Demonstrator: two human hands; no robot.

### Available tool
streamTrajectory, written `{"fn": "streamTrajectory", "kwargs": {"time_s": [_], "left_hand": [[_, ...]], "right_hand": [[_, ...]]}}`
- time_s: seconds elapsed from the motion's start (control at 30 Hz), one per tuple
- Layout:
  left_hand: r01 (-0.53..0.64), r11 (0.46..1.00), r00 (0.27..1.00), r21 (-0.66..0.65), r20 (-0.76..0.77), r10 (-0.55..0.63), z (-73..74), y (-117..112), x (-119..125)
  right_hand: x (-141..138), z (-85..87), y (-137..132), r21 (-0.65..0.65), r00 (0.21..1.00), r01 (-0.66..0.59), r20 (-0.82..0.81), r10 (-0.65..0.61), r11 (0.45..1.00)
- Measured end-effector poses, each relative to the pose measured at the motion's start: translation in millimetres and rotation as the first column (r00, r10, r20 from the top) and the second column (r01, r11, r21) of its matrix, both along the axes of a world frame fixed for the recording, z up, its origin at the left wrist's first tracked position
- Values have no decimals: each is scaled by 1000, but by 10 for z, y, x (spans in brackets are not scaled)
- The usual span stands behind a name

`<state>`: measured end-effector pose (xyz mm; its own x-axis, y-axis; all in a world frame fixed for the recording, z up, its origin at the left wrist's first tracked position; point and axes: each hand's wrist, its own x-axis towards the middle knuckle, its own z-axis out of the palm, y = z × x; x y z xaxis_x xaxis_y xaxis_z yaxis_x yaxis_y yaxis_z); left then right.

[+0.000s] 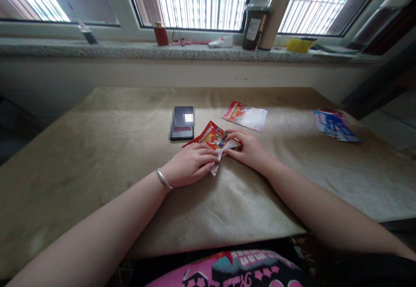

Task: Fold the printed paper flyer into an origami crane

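A red and white printed leaflet [212, 136] lies partly folded on the tan cloth-covered table [97, 148]. My left hand [190, 164], with a silver bracelet on its wrist, presses down on the leaflet's near left part with curled fingers. My right hand [248, 148] pinches the leaflet's right edge at a fold. Both hands sit near the table's middle. A dark phone [182, 123] lies just beyond the leaflet to the left.
A second red and white leaflet [245, 115] lies further back. Blue leaflets [334, 124] sit at the right edge. The stone windowsill [130, 50] holds a red container [160, 34], a dark jar [254, 27], a cardboard tube [277, 9] and a yellow object [300, 44].
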<state>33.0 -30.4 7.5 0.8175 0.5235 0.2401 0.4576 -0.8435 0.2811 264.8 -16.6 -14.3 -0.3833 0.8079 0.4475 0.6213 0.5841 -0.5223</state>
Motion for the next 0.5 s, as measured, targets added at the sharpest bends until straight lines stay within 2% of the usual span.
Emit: {"fn": "streamTrajectory", "kwargs": {"time_s": [0.2, 0.33, 0.5], "left_hand": [[-11, 1000, 999, -18, -46, 11, 5, 8, -6], [-9, 1000, 999, -11, -54, 8, 14, -5, -9], [-162, 978, 987, 134, -1, 163, 29, -55, -17]], "right_hand": [[-19, 20, -12, -8, 1000, -23, 3, 23, 1000], [-26, 19, -37, -58, 1000, 18, -1, -18, 998], [-16, -3, -47, -110, 1000, 20, -22, -23, 994]]}}
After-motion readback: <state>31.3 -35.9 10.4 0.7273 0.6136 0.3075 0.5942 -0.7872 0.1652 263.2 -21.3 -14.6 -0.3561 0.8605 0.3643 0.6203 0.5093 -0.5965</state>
